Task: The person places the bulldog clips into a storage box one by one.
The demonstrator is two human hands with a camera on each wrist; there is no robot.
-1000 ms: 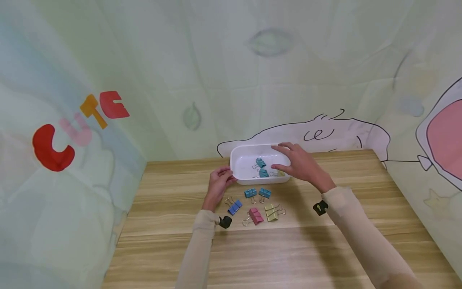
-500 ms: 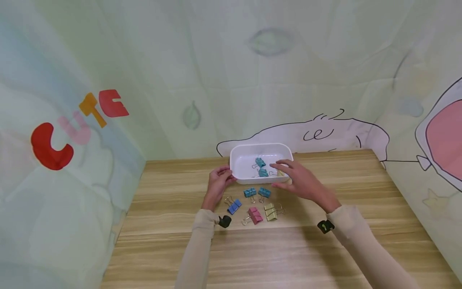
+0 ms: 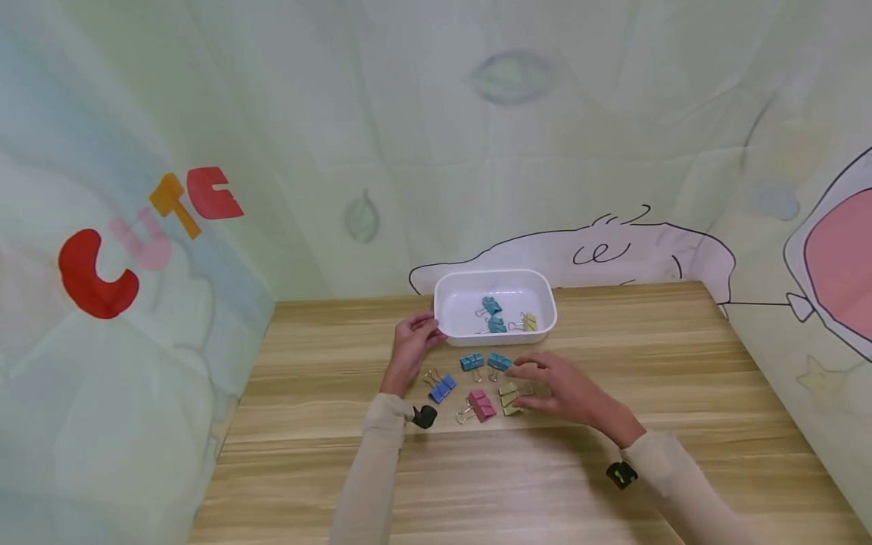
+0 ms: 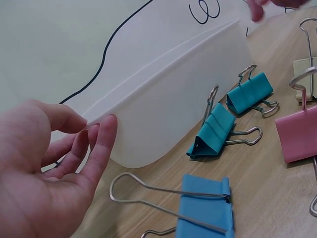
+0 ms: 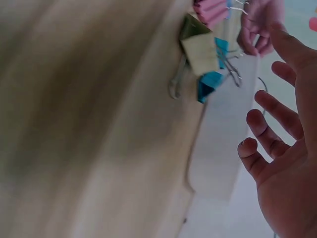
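We see the white tray (image 3: pixel 470 340) near the far edge of the wooden surface (image 3: pixel 490 477), close to the patterned backdrop (image 3: pixel 579 151), with wood running wide to both sides and toward us, and the two teal clips (image 3: pixel 471 362), blue clip (image 3: pixel 442 389), pink clip (image 3: pixel 482 406) and yellow clip (image 3: pixel 509 395) grouped in front of it. We find the left grip (image 3: pixel 412 348) pinching the tray's left rim, while the right grip (image 3: pixel 568 390) is released, fingers spread beside the yellow clip; whether they touch it, we cannot tell.
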